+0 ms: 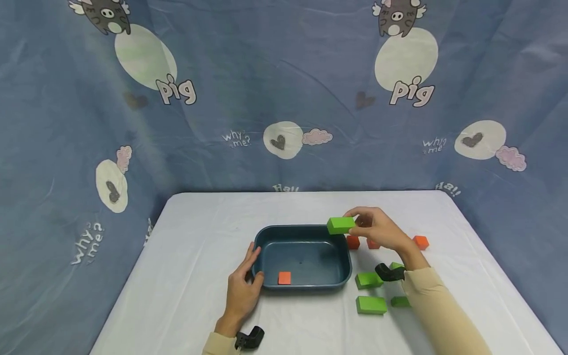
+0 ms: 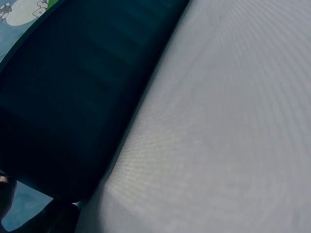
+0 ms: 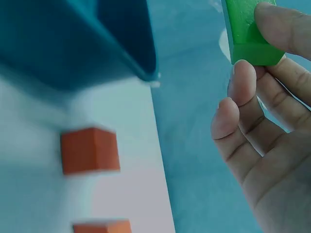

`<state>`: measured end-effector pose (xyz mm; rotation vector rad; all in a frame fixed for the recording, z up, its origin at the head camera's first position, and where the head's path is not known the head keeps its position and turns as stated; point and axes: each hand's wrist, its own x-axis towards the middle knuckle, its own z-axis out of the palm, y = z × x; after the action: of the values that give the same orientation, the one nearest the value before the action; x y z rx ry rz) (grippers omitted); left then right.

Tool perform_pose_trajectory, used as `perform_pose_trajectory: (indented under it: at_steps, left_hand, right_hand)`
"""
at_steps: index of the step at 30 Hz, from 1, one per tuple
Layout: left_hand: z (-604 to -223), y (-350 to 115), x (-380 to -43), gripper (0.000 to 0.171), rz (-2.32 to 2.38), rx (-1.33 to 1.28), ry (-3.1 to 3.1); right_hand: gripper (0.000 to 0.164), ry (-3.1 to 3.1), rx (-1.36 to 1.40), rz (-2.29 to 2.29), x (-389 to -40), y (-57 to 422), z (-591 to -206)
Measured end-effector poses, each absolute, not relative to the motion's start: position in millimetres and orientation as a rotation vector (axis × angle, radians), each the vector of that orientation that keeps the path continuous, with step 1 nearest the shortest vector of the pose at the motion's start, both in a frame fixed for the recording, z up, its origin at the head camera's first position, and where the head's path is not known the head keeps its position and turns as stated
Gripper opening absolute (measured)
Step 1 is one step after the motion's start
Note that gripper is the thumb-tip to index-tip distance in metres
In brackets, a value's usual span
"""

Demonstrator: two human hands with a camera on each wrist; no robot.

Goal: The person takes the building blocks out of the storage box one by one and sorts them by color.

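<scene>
My right hand [image 1: 380, 230] pinches a green rectangular block [image 1: 340, 225] between thumb and fingers, raised over the far right corner of a dark blue plastic bin [image 1: 310, 259]. In the right wrist view the thumb presses one face of this block [image 3: 244, 29], with fingertips beneath it. My left hand [image 1: 241, 292] rests against the bin's left side, fingers fairly straight along the wall and thumb at the near left corner. A small orange block [image 1: 284, 278] lies inside the bin, near its front wall. The left wrist view shows mostly the bin's dark side [image 2: 73, 97].
Right of the bin, several green blocks [image 1: 371, 305] lie on the white-covered table [image 1: 195, 246]. Orange blocks [image 1: 420, 242] sit farther back, two of them partly behind my right hand. A blue printed curtain [image 1: 230, 64] hangs behind the table.
</scene>
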<state>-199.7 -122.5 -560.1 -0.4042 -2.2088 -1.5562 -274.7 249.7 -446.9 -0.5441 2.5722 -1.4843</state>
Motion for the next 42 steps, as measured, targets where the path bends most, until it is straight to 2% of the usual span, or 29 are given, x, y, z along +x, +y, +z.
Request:
perform_pose_trajectory:
  at_steps: [10,30,42]
  left_hand:
    - [-526.1,-115.7,-185.6,0.059,-1.555,-0.4,-2.214]
    - [-525.5,-112.8,-184.5,0.058,-1.582,-0.38,-2.218]
    - [-525.2,-112.0,-185.0,0.059,-1.608,-0.375,-2.233]
  right_hand:
    - [0.03,2.66,-0.432,-1.491,-248.7,300.7,-447.7]
    - [0.035,2.821,-0.243,-1.437,-187.8,389.5,-447.7]
    - [0.039,2.815,-0.112,-1.403,-166.4,430.6,-466.7]
